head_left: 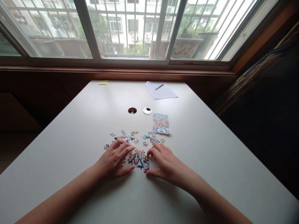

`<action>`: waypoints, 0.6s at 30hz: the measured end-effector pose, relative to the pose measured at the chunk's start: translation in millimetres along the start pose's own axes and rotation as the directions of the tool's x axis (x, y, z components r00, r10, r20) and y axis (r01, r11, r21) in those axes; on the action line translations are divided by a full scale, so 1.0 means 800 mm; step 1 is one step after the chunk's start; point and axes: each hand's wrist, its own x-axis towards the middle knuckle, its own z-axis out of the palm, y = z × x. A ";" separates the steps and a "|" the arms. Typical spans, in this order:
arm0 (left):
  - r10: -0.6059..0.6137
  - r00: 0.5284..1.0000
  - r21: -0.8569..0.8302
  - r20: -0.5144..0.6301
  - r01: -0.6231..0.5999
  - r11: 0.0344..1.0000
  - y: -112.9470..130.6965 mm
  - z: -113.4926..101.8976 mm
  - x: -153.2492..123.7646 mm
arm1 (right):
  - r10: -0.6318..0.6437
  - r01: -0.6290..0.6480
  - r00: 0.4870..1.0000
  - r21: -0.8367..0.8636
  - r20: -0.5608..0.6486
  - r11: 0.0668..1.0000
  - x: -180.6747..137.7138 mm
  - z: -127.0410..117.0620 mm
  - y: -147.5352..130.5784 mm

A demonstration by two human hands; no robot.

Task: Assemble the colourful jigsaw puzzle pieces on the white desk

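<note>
A partly joined jigsaw puzzle (138,159) with a colourful cartoon picture lies flat on the white table. My left hand (115,158) is at its left side, fingers spread and thumb apart, with the thumb tip near the puzzle's lower left. On the other side my right hand (163,160) has its fingers curved and its thumb apart from them, the tips at the puzzle's right edge. Both hands look open; whether the fingertips press on the puzzle I cannot tell. Some loose pieces beside my left hand are partly covered by it.
Loose puzzle pieces lie beyond the hands in a left group (123,137) and a right group (150,135). Behind them are a picture sheet (161,123), a round table hole (132,110), its metal cover (147,111), and paper (167,93) with a pen (159,86). A barred window faces the table.
</note>
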 end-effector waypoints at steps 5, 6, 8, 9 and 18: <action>0.012 1.000 -0.009 0.010 -0.012 1.000 0.000 0.000 0.000 | 0.009 -0.009 1.000 0.004 0.007 1.000 0.000 -0.001 0.000; 0.014 1.000 -0.008 0.009 -0.013 1.000 0.000 0.000 0.000 | 0.011 -0.011 1.000 0.004 0.007 1.000 0.000 -0.001 0.000; 0.015 1.000 -0.003 0.006 -0.015 1.000 0.001 0.000 0.000 | 0.011 -0.011 1.000 0.005 0.006 1.000 0.000 -0.001 0.000; 0.016 1.000 0.001 0.004 -0.016 1.000 0.001 0.000 0.000 | 0.009 -0.009 1.000 0.005 0.003 1.000 0.000 0.000 0.001; 0.028 0.999 0.027 -0.016 -0.027 0.999 -0.001 -0.001 0.001 | -0.004 0.004 0.999 -0.001 -0.036 1.000 0.003 -0.002 0.005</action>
